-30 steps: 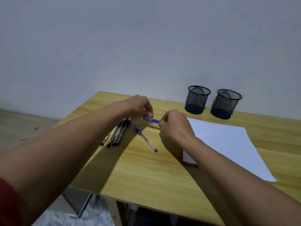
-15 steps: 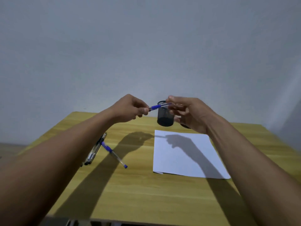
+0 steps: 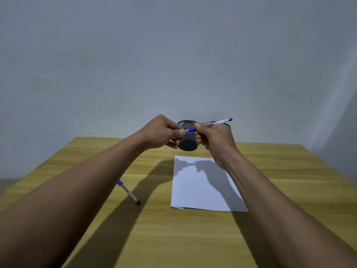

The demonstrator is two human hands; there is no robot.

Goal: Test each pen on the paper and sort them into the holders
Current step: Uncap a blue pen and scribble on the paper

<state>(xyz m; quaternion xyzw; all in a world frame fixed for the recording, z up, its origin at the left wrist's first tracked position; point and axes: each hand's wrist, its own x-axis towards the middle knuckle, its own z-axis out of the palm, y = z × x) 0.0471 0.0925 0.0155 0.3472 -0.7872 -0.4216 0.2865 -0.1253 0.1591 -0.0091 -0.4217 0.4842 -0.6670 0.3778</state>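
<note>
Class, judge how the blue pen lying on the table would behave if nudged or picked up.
The lying pen looks slim and round, so a sideways nudge would probably roll it on the smooth table. Its clear plastic barrel suggests light and stiff.

On my feed I see a wooden desk [image 3: 173, 238] with a light, yellowish grain running side to side. Behind its far edge rises a plain pale grey wall [image 3: 173, 55], darker toward the right. Low on that wall, just above the desk's far left corner, is a small dark mark [image 3: 90, 133]. Past the desk's left edge a strip of dull floor [image 3: 9, 181] shows.
</note>
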